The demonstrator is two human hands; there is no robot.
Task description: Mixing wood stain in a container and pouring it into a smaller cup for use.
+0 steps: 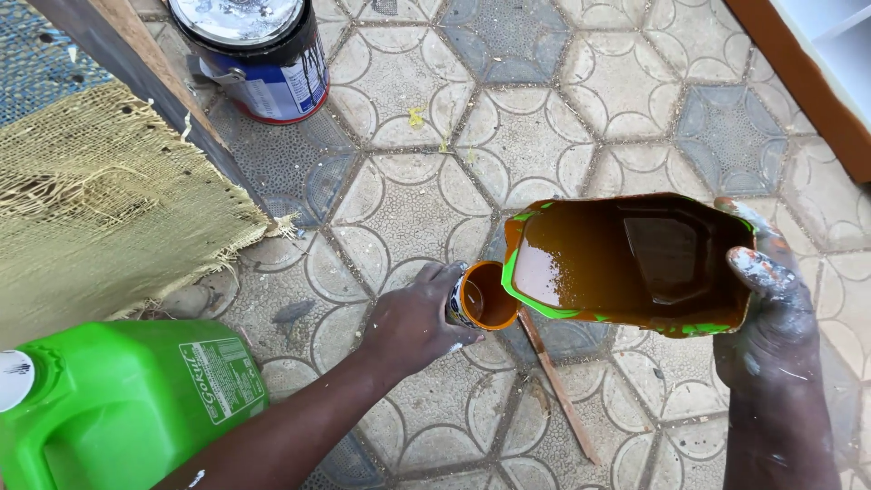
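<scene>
The left hand [413,322] grips the small can [484,297] upright on the tiled floor [544,136]. The right hand [767,299] clasps the cut-open green container [631,263] of brown liquid, corner touching the can's rim. Tilt gradually; keep the can steady.

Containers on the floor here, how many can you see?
4: a small can in the left hand, a cut-open tub of brown liquid in the right hand, a green jug lower left, a paint tin top left.
</scene>
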